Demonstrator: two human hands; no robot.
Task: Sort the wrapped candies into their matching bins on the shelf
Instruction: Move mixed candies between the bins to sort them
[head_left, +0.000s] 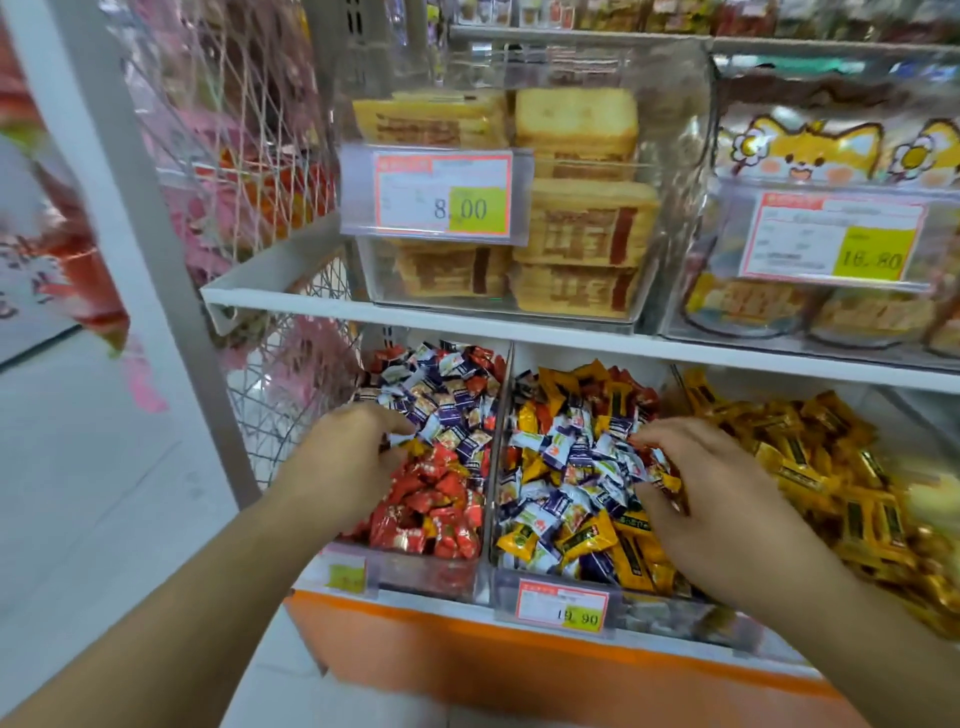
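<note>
The wrapped candies lie in three clear bins on the lower shelf. The left bin (426, 571) holds red candies (431, 499) at the front and blue-and-white candies (447, 405) behind them. The middle bin (550, 592) holds a mix: blue-and-white candies (566, 467) on top, yellow candies (587, 540) at the front, orange and red ones at the back. The right bin (914, 618) holds gold candies (831, 467).

Your left hand (348, 457) rests on the pile in the left bin, fingers curled down into the candies; whether they hold one cannot be told. Your right hand (717, 488) reaches into the middle bin at its right side, fingers bent over the blue-and-white candies; its hold also cannot be told.

A price tag (563, 605) is fixed to the front of the middle bin. On the upper shelf (291, 301), a clear box (675, 208) holds stacked packs of bread slices (576, 119).
</note>
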